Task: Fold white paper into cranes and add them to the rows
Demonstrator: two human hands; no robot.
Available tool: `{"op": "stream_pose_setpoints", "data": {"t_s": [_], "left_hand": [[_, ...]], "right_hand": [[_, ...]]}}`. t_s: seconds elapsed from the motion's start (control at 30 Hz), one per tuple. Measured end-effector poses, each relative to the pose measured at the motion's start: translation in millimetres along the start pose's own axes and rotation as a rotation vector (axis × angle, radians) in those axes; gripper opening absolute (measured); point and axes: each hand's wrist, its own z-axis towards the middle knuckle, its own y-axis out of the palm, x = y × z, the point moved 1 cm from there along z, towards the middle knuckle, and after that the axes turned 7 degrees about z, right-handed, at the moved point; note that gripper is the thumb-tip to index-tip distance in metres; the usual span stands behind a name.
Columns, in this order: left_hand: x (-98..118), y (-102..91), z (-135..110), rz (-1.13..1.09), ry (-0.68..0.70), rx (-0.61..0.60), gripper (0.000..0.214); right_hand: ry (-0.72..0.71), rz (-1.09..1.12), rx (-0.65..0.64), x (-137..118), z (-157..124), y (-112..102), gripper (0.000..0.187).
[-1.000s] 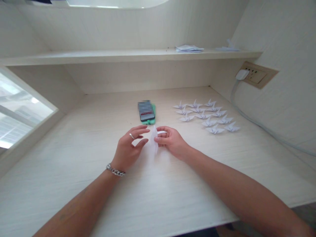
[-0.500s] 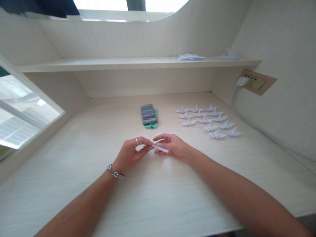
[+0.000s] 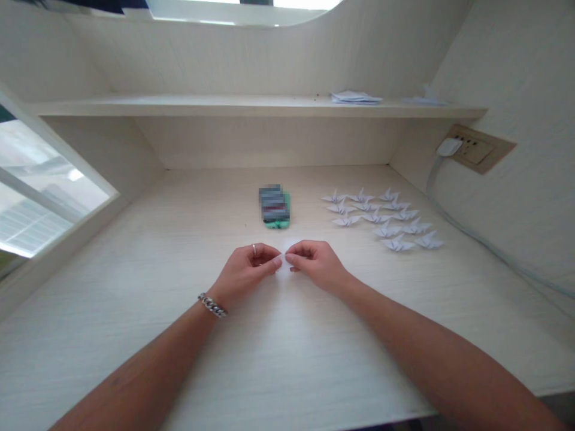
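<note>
Both hands meet at the middle of the pale wooden desk. My left hand, with a ring and a chain bracelet, pinches one side of a small folded white paper. My right hand pinches the other side, fingertips almost touching the left ones. Most of the paper is hidden between the fingers. Several finished white paper cranes lie in rows to the right, beyond my right hand.
A phone in a green case lies just behind the hands. On the shelf above sits a stack of white paper. A wall socket with a white plug and cable is at right. A window opening is at left.
The paper stood upright between my hands, then was laid flat, and is now pinched close between both sets of fingertips. My left hand went from open fingers to a pinch.
</note>
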Motion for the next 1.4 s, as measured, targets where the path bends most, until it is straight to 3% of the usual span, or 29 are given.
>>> {"op": "stream_pose_setpoints", "data": {"t_s": [0.33, 0.57, 1.4], "left_hand": [[0.9, 4.6, -1.8, -0.048, -0.038, 0.064, 0.021], [0.2, 3.0, -2.2, -0.151, -0.054, 0.034, 0.022], [2.4, 3.6, -2.9, -0.100, -0.084, 0.097, 0.019]], "right_hand": [[-0.051, -0.002, -0.006, -0.7, -3.9, 0.9, 0.016], [-0.008, 0.036, 0.016, -2.8, -2.4, 0.5, 0.013], [0.061, 0.188, 0.058, -2.3, -1.6, 1.5, 0.019]]}}
